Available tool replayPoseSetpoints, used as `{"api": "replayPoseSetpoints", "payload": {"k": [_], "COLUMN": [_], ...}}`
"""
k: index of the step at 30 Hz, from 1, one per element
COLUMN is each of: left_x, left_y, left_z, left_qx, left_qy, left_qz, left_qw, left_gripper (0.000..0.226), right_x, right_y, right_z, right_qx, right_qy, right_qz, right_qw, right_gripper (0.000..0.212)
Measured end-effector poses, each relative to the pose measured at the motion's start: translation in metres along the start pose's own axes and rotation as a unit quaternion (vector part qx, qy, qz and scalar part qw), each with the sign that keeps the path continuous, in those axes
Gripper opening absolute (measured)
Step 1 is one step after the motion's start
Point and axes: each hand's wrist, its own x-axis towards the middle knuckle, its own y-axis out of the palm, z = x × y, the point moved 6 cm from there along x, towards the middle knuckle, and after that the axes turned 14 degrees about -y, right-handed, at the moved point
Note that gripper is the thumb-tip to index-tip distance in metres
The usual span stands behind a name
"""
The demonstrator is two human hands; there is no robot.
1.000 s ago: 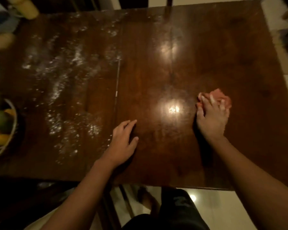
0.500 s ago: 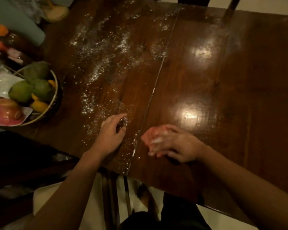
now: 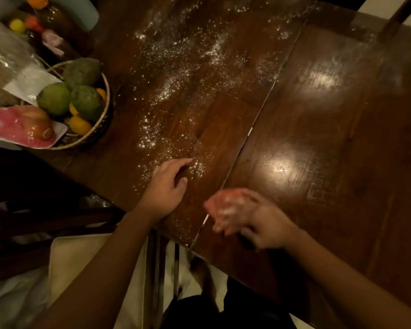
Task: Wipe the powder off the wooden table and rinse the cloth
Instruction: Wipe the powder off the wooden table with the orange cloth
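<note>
Dark, glossy wooden table (image 3: 318, 143) under dim warm light, split by a seam (image 3: 248, 135) into two leaves. On the left leaf, white powder (image 3: 176, 74) strewn from the far edge down to the near one, thickest toward the middle. On the right leaf, only faint smears under two patches of glare. At the left edge, a woven basket (image 3: 106, 115) of green and yellow fruit (image 3: 55, 98), with a pink packet (image 3: 14, 125) lying over its near rim.

Left hand (image 3: 165, 186) resting palm-down on the powdered leaf near the front edge, fingers loose and slightly spread, holding nothing, forefinger stretched out among the specks.

Right hand (image 3: 261, 222) just right of the seam by the front edge, blurred, fingers curled round a bunched pink cloth (image 3: 223, 203) dusted with white. Pressed to the wood or just above it: impossible to tell. Near the left hand but not touching it, well apart from the basket.
</note>
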Motion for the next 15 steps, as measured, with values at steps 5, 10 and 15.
{"api": "replayPoseSetpoints", "payload": {"k": [5, 10, 15], "left_x": [0.004, 0.006, 0.003], "left_y": [0.004, 0.009, 0.019], "left_z": [0.003, -0.017, -0.048], "left_qx": [-0.010, -0.017, 0.003], "left_qy": [-0.014, 0.016, 0.039], "left_qz": [-0.002, -0.006, -0.006], "left_qw": [1.000, 1.000, 0.999], "left_gripper": [0.047, 0.045, 0.040], "right_x": [0.028, 0.046, 0.028], "right_y": [-0.019, 0.016, -0.035], "right_z": [-0.018, 0.020, -0.049], "right_qx": [-0.090, -0.046, -0.066], "right_qy": [0.241, -0.049, 0.219], "right_qz": [-0.161, 0.052, -0.130], "right_qw": [0.953, 0.996, 0.965], "right_gripper": [0.052, 0.048, 0.044]}}
